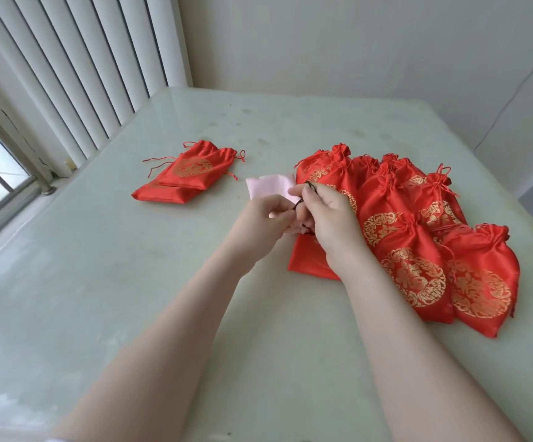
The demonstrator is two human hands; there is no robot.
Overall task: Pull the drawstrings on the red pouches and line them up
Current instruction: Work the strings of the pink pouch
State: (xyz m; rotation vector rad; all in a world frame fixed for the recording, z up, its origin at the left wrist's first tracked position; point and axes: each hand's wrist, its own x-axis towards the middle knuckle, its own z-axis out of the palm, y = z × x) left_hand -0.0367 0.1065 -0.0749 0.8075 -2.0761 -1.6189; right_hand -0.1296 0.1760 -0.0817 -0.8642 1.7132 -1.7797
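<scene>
Flat red satin pouch (306, 261) lies on the table in front of the person, mouth end turned inside out showing a pale pink lining (268, 186), bottom corner poking out from under the right wrist. Most of it hidden by the hands. Thin dark red drawstring (310, 186) runs between both hands over the pouch mouth.

Right hand (332, 218): fingers curled, thumb and forefinger pinching the drawstring at the top, palm down over the pouch. Left hand (265, 224): fingers curled in, pinching the cord's loop near the pink lining, just beside and touching the right hand. Both forearms bare, reaching in from the bottom edge.

Right of the hands: row of cinched red satin pouches with gold round floral print (415, 250), mouths gathered shut, overlapping each other like fanned cards, running from far centre to near right. Nearest one, a plump cinched pouch (479, 282), sits at the row's right end. The held pouch touches or tucks under the row's left side, cannot tell which.

Left, well apart: small stack of flat uncinched red pouches (185, 175), loose strings trailing out, top one showing gold print.

All on a pale green glossy tabletop (131, 298). White vertical blinds (83, 74) and a window at the far left, plain white wall (354, 43) behind.
</scene>
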